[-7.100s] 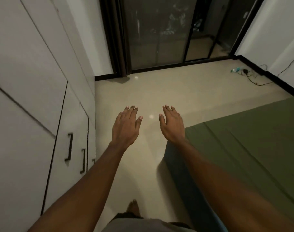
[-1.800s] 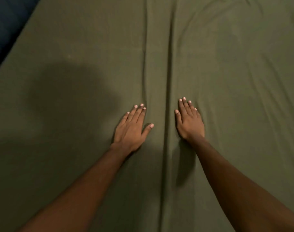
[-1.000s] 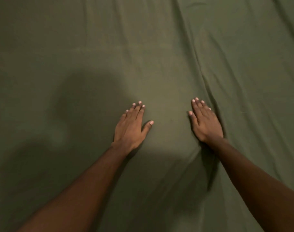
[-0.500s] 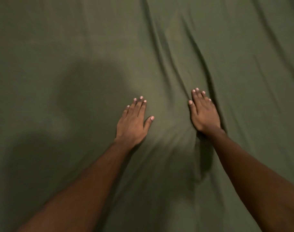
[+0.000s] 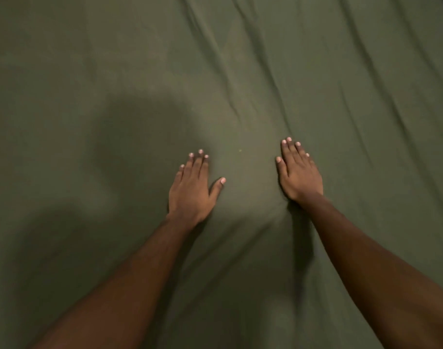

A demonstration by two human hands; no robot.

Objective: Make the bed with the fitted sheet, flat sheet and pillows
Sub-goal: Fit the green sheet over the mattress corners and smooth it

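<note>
L hand (image 5: 190, 190), R hand (image 5: 300, 175) flat — sheet (image 5: 89, 71) creases fwd

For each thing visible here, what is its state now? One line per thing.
Sheet: spread flat, green, with long creases on the right side and small wrinkles by the right wrist.
Left hand: palm down, fingers straight, pressing on the sheet.
Right hand: palm down, fingers straight and together, pressing on the sheet.

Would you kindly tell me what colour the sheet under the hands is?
The sheet is plain olive green with no pattern, seen in the head view.
</note>
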